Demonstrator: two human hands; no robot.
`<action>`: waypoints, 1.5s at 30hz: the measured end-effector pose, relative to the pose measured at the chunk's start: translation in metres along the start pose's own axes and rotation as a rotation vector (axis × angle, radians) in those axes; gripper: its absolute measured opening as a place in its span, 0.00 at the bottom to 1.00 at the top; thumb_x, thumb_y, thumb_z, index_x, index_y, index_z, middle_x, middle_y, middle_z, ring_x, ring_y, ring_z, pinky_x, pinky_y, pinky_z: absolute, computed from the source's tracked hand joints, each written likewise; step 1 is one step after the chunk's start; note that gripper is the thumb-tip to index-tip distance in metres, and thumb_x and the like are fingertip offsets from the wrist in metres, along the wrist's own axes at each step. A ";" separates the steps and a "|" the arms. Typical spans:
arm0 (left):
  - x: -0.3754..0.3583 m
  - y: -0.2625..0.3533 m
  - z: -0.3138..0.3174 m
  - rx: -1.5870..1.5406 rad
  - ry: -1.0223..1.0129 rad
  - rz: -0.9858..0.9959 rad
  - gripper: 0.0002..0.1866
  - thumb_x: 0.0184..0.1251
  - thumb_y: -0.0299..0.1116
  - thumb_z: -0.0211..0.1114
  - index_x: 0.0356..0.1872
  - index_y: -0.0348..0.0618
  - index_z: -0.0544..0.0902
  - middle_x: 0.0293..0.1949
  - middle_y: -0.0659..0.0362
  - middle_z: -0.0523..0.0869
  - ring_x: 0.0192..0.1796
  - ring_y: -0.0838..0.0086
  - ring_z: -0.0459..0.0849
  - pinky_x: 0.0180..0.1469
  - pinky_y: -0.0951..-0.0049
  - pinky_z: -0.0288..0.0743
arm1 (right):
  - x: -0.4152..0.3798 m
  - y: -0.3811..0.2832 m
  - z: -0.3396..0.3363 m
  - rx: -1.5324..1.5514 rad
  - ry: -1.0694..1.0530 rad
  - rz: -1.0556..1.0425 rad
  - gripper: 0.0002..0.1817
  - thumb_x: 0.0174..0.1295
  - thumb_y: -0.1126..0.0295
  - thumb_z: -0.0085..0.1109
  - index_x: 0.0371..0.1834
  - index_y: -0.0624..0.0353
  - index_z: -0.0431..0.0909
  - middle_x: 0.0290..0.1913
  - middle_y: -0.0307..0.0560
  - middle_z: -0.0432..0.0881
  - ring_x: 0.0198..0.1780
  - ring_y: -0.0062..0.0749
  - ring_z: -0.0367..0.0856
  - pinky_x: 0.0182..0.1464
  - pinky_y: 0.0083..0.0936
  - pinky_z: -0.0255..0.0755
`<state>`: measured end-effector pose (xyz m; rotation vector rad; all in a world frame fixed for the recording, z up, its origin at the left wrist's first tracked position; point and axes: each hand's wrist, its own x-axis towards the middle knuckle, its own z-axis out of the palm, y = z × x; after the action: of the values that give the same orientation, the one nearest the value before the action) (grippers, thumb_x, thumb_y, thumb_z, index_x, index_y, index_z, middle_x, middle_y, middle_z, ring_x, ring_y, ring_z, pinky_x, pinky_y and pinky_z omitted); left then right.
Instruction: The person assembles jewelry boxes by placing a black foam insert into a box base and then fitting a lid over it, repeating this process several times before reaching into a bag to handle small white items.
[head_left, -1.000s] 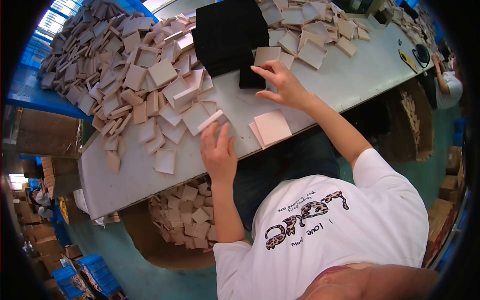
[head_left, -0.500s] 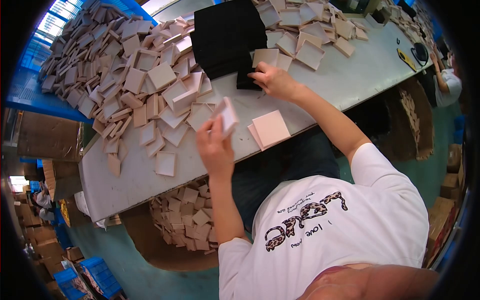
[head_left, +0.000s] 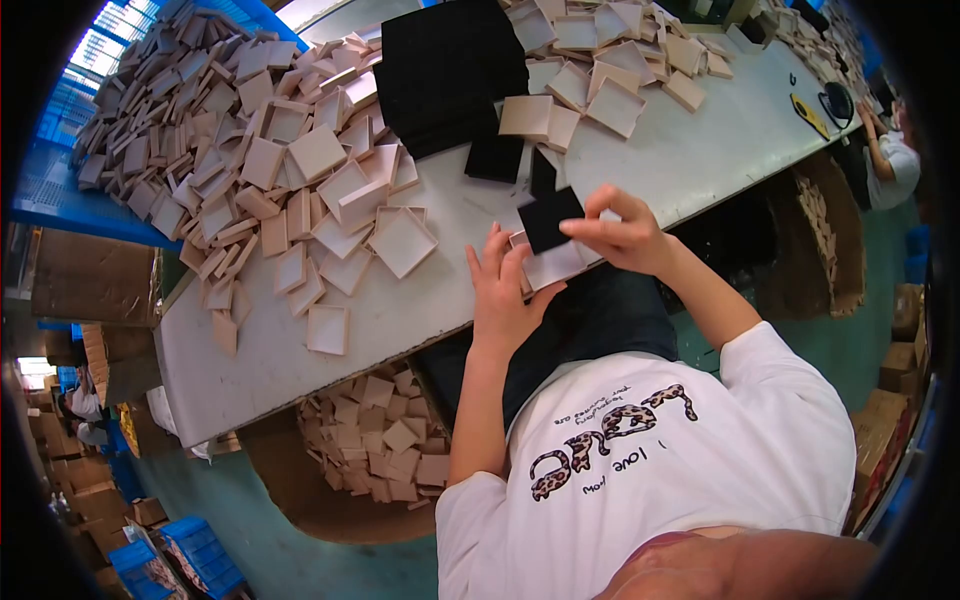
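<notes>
My left hand (head_left: pixel 505 300) is at the table's front edge, its thumb and index finger around the left side of a shallow pale-pink box tray (head_left: pixel 555 268). Part of that tray is hidden by my fingers. Above it, my right hand (head_left: pixel 625 232) pinches a thin black square pad (head_left: pixel 550 220) between thumb and fingers. Another narrow black piece (head_left: pixel 542 173) shows just beyond the pad. A small black stack (head_left: pixel 494 158) lies against a big stack of black sheets (head_left: pixel 450 75). Close to my left hand, an open tray (head_left: pixel 403 242) rests on the pile's near edge.
A large heap of trays (head_left: pixel 200 120) covers the table's left side, with more trays (head_left: pixel 615 105) at the back. Under the table stands a carton (head_left: pixel 290 490) of trays. A yellow tool (head_left: pixel 810 117) lies far right, near a co-worker (head_left: pixel 895 165).
My right hand has come from the small black stack toward me with the black pad. My left hand has moved right to the front tray; an open tray now lies at the pile's edge.
</notes>
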<state>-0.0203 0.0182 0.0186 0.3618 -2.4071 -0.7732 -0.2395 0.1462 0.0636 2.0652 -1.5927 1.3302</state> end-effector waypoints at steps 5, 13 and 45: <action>0.004 -0.006 0.006 -0.257 0.112 -0.063 0.56 0.48 0.29 0.90 0.78 0.43 0.64 0.70 0.45 0.75 0.71 0.45 0.77 0.71 0.53 0.75 | -0.004 -0.005 0.003 0.092 -0.210 -0.076 0.22 0.52 0.82 0.76 0.52 0.56 0.92 0.39 0.43 0.78 0.38 0.38 0.81 0.38 0.33 0.78; 0.002 -0.007 0.001 -0.242 0.070 -0.016 0.57 0.54 0.29 0.85 0.86 0.49 0.62 0.66 0.46 0.71 0.64 0.46 0.76 0.64 0.53 0.77 | 0.012 0.004 0.003 0.159 -0.391 -0.009 0.11 0.61 0.73 0.76 0.47 0.52 0.93 0.42 0.41 0.81 0.49 0.40 0.83 0.52 0.39 0.78; -0.002 -0.011 0.005 -0.280 0.095 -0.152 0.68 0.56 0.40 0.88 0.89 0.41 0.44 0.67 0.46 0.78 0.67 0.52 0.80 0.71 0.56 0.75 | 0.011 0.035 0.055 0.414 -0.284 0.577 0.15 0.80 0.66 0.57 0.61 0.60 0.86 0.55 0.49 0.81 0.61 0.38 0.79 0.63 0.33 0.75</action>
<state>-0.0211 0.0124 0.0080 0.4591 -2.1633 -1.1196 -0.2405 0.0895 0.0288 2.1857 -2.3351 1.7300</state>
